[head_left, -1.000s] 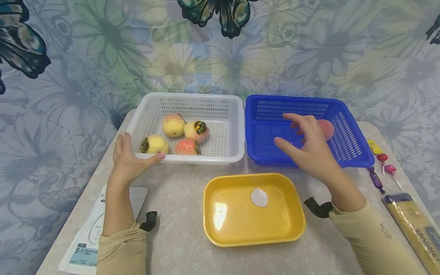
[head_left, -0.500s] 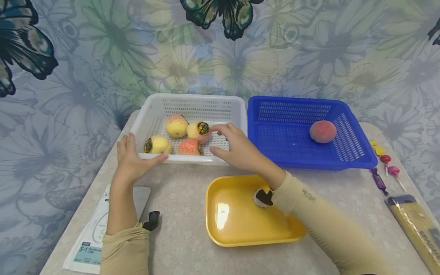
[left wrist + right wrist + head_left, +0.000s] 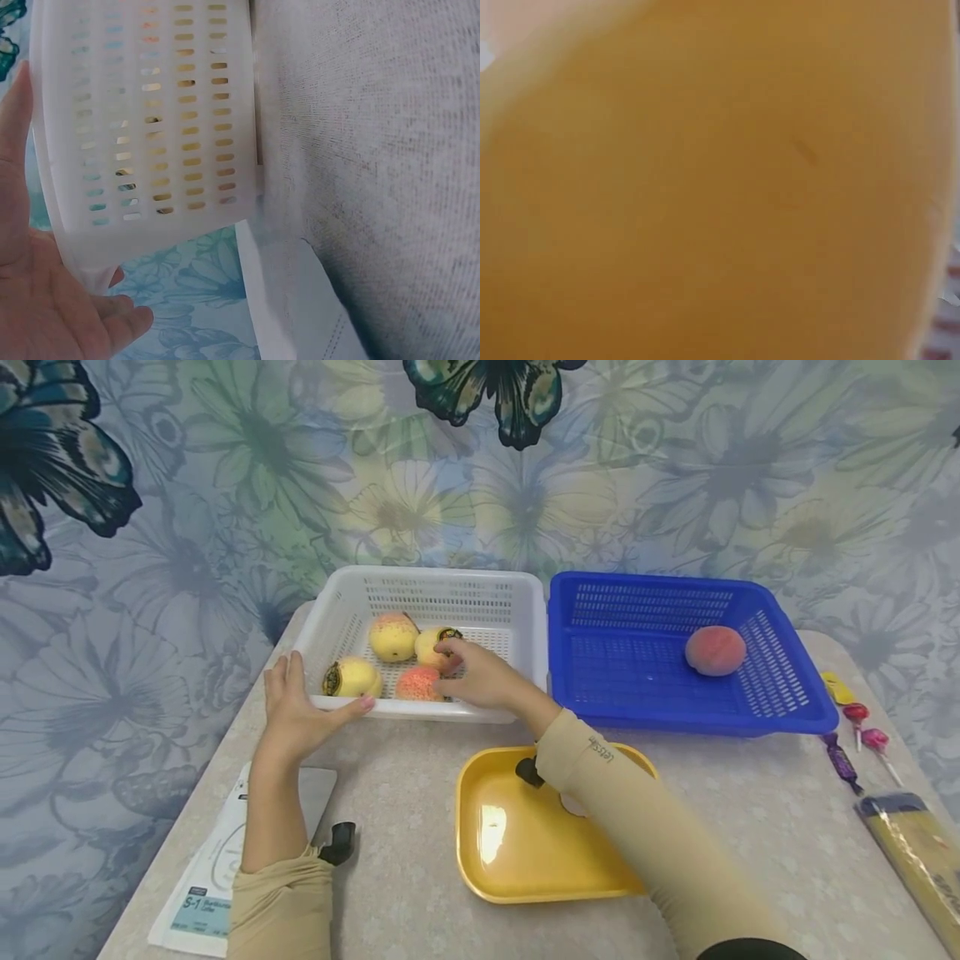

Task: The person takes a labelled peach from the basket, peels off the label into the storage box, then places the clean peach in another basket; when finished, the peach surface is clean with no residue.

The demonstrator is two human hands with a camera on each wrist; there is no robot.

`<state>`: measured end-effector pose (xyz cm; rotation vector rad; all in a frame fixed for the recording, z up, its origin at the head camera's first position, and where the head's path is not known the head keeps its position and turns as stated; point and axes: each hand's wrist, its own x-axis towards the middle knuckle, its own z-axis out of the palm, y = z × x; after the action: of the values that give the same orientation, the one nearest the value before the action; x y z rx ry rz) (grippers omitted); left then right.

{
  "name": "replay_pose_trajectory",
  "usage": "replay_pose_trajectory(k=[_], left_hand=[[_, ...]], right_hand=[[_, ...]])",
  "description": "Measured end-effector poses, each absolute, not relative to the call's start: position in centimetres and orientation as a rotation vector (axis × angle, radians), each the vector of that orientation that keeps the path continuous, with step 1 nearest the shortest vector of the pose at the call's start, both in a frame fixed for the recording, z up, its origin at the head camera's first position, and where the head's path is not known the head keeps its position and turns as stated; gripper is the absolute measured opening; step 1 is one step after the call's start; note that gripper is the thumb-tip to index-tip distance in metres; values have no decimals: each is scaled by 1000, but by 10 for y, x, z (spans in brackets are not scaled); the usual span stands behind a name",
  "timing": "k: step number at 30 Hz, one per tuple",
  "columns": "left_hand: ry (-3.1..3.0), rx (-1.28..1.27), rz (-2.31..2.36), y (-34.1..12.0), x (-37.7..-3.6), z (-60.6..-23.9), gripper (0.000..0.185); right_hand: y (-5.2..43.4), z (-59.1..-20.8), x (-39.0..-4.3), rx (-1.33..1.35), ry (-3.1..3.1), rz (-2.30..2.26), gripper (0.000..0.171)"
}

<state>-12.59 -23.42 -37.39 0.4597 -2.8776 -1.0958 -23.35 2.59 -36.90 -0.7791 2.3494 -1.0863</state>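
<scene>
Yellow-and-red peach-like fruits lie in the white slotted basket (image 3: 517, 703). My right hand (image 3: 483, 677) reaches in over the front rim, its index finger and thumb curled round the right side of one fruit (image 3: 427, 650) with a dark patterned patch. Beside the thumb lies a redder fruit (image 3: 418, 683). A yellow one (image 3: 393, 637) sits behind, another (image 3: 356, 677) at the front left. With the left hand (image 3: 300, 714) I hold the basket's front left corner, thumb along the rim. In the left wrist view, fingertips (image 3: 135, 322) bend past the corner. The right wrist view is filled by blurred yellow.
A blue basket (image 3: 637, 718) with one pink peach (image 3: 715, 651) stands close on the right. The yellow tray (image 3: 472, 868) lies in front, under my right forearm. A white pouch (image 3: 202, 902) is at left; lollipops (image 3: 875, 740), a purple-wrapped candy (image 3: 842, 764) and spaghetti (image 3: 911, 852) at right.
My right hand has moved left from above the blue basket into the white one and round a fruit, whose dark patch has turned slightly. The left hand has stayed at the corner.
</scene>
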Motion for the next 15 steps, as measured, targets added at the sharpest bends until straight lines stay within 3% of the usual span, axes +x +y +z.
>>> replay_pose_trajectory(k=[15], left_hand=[[-2913,492,-1065,-234,-127,-374,136]], right_hand=[[5,-376,-240,-741,2369,-921,64]])
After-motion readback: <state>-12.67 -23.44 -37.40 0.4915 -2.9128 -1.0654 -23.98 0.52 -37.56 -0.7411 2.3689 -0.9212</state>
